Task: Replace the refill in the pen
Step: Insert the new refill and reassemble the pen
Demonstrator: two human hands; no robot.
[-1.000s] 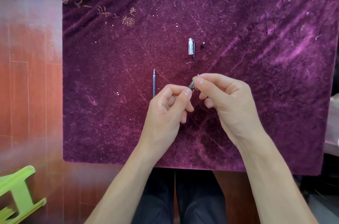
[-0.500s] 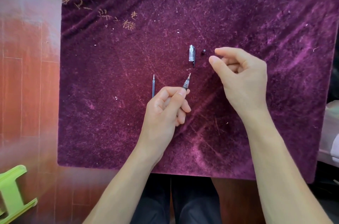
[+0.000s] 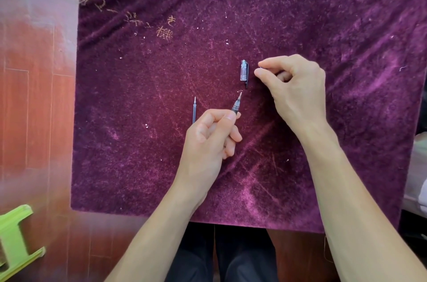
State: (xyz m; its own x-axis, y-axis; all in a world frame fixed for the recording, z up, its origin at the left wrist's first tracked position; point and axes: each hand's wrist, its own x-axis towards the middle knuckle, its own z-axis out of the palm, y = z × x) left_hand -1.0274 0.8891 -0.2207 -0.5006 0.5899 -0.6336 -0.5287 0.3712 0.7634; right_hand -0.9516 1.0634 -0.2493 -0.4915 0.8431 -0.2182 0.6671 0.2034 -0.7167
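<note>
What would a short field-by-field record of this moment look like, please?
Surface: purple cloth
Left hand: grips pen, tip pointing away
Right hand: fingertips at a tiny dark piece beside the loose cap; grip unclear
Spare refill: lying on cloth, left of the pen
</note>
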